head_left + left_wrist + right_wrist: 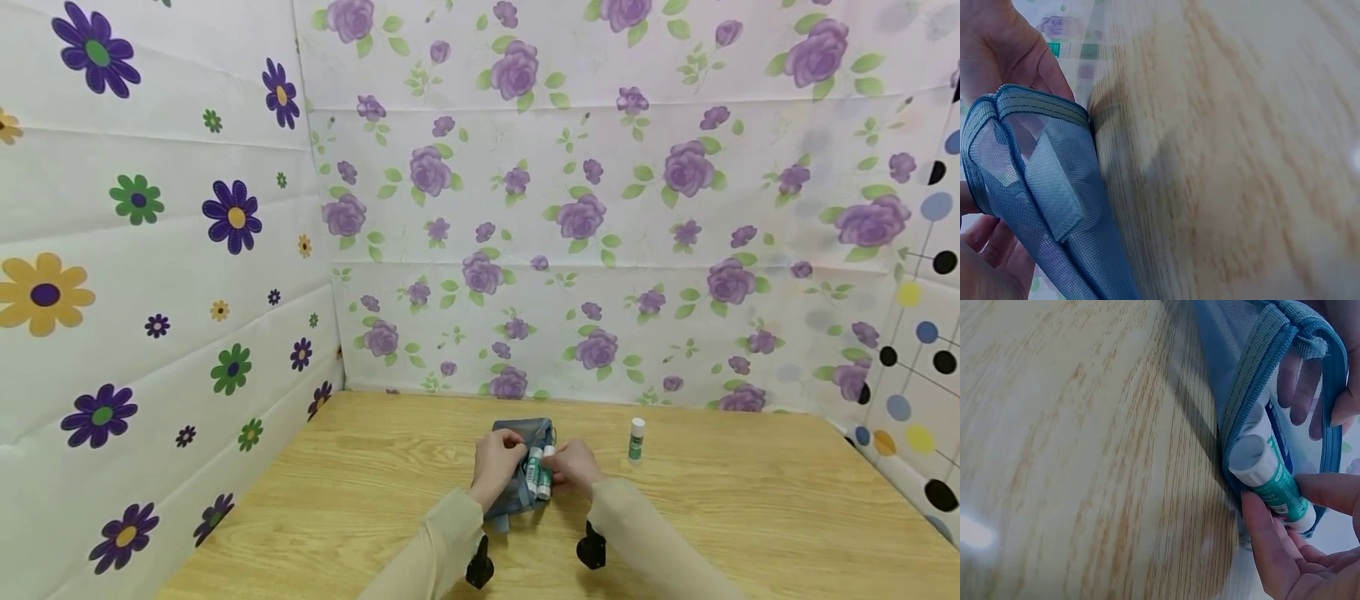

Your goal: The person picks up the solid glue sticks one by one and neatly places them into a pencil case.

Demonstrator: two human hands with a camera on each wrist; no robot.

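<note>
A blue mesh zip pouch point(513, 500) lies between the two hands on the table, its zipped mouth open. My left hand point(495, 463) grips the pouch's edge; through the mesh its fingers show in the right wrist view. With thumb and fingers, my right hand point(576, 467) pinches a green-and-white glue stick point(1280, 494) at the pouch's mouth. Beside that one, another glue stick point(1256, 422) sits inside the pouch, partly hidden. A fabric tab point(1057, 187) hangs from the pouch in the left wrist view.
One more glue stick point(636, 440) stands upright on the wooden table point(750, 500), to the right of the hands. Flower-patterned sheets point(525, 208) rise behind the table and along its left side. Dark wrist cameras point(591, 550) hang below the sleeves.
</note>
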